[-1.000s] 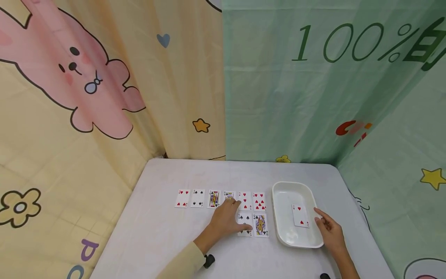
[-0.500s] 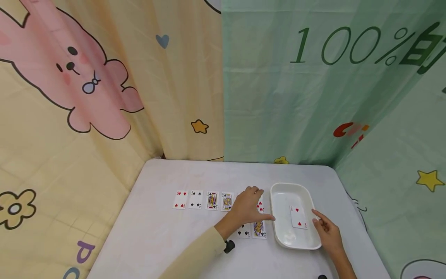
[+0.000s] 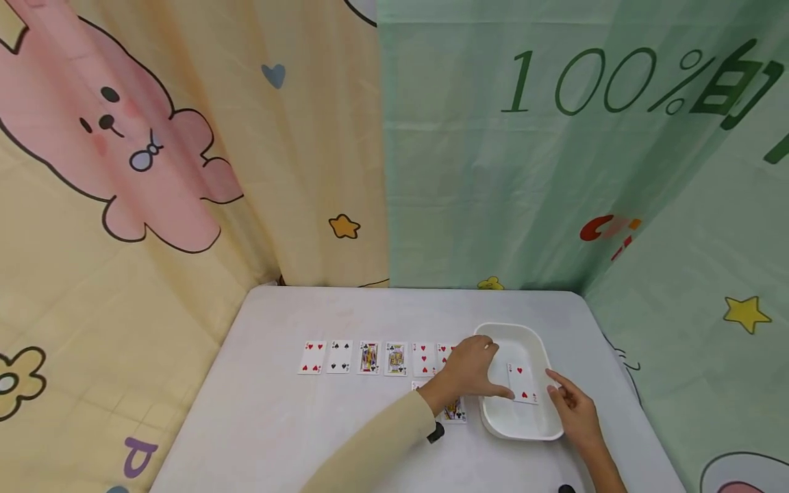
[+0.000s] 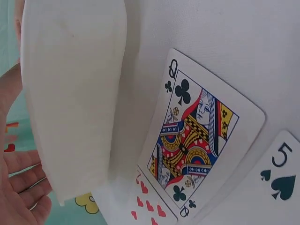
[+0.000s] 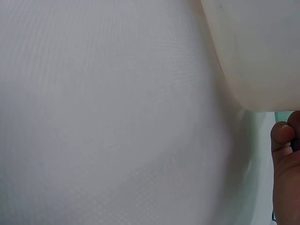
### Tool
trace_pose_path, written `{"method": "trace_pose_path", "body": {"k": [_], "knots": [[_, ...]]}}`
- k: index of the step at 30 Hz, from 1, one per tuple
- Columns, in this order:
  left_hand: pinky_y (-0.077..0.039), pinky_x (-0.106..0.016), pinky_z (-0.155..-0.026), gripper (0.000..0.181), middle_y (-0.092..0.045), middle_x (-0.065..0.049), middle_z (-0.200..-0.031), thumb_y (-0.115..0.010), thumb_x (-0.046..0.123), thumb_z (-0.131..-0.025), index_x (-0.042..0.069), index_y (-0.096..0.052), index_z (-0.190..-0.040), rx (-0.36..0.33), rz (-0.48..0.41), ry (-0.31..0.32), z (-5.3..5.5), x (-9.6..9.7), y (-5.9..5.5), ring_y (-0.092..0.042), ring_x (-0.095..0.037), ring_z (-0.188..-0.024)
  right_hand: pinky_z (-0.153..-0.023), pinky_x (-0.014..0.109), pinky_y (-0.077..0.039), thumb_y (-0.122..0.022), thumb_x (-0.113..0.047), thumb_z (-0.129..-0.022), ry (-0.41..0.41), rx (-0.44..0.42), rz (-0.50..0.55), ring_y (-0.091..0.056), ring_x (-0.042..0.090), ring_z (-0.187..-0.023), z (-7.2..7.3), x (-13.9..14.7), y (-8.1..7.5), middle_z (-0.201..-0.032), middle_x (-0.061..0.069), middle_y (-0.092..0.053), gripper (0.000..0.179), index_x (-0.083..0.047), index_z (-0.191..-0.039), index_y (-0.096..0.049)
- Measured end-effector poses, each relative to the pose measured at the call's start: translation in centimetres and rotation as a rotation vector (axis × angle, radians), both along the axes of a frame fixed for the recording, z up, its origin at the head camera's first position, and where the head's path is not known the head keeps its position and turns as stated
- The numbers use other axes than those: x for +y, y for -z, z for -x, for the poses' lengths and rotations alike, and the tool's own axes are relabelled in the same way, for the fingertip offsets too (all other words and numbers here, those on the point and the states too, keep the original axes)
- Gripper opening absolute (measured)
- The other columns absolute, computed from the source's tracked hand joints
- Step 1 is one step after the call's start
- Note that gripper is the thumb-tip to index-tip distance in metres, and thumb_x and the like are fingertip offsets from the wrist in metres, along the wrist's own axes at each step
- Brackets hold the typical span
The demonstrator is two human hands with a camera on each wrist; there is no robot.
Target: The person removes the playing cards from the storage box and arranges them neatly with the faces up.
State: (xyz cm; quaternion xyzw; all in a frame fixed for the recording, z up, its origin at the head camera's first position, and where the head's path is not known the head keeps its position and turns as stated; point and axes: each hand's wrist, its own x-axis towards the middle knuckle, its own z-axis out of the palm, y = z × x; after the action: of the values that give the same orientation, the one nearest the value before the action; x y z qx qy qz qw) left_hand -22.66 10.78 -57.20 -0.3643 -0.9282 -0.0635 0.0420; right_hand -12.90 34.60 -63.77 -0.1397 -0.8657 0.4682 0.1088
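Note:
My left hand reaches over the left rim of a white plastic tray, thumb spread from the fingers. Its thumb tip lies close to the two of hearts inside the tray, and nothing shows between thumb and fingers. At the tray's right rim, my right hand rests its forefinger and thumb tips. In the left wrist view, the hand is beside the tray wall, near a queen of clubs. The right wrist view catches part of the right hand by the tray corner.
A row of face-up cards stretches left of the tray, with a four of hearts, a four of spades, face cards and more hearts. A five of spades lies beside the queen, partly under the left arm. Curtains stand behind the white table.
My left hand has moved right from the cards, across the second row, to over the tray's left side. The right hand stays at the right rim. The view has shifted slightly.

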Motion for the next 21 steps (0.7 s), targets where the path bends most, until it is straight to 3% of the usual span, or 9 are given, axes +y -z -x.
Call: {"method": "trace_pose_path", "body": {"k": [9, 16, 21], "knots": [[-0.044, -0.024, -0.111, 0.097, -0.063, 0.008, -0.133, -0.063, 0.092, -0.070, 0.021, -0.062, -0.137, -0.045, 0.092, -0.009, 0.8, 2.3, 1.6, -0.057, -0.010, -0.127, -0.051, 0.025, -0.040, -0.061, -0.024, -0.105, -0.006, -0.016, 0.016, -0.042, 0.008, -0.065, 0.1, -0.1, -0.1, -0.086, 0.002, -0.050, 0.038, -0.011, -0.141, -0.063], [-0.046, -0.025, -0.100, 0.102, -0.063, 0.013, -0.124, -0.055, 0.101, -0.062, 0.029, -0.061, -0.133, -0.002, 0.223, -0.042, 0.8, 3.8, 2.8, -0.059, -0.006, -0.116, -0.051, 0.024, -0.040, -0.060, -0.023, -0.106, -0.017, -0.031, 0.017, -0.043, 0.009, -0.065, 0.0, -0.4, -0.3, -0.087, 0.003, -0.050, 0.039, -0.011, -0.143, -0.061], [-0.045, -0.027, -0.097, 0.106, -0.061, 0.013, -0.122, -0.054, 0.104, -0.057, 0.030, -0.059, -0.133, -0.012, 0.260, -0.062, 0.7, 4.7, 3.2, -0.057, -0.006, -0.113, -0.050, 0.025, -0.040, -0.060, -0.021, -0.105, -0.017, -0.013, 0.010, -0.042, 0.009, -0.064, 0.0, -0.3, -0.2, -0.085, 0.002, -0.049, 0.038, -0.012, -0.142, -0.062]]}}
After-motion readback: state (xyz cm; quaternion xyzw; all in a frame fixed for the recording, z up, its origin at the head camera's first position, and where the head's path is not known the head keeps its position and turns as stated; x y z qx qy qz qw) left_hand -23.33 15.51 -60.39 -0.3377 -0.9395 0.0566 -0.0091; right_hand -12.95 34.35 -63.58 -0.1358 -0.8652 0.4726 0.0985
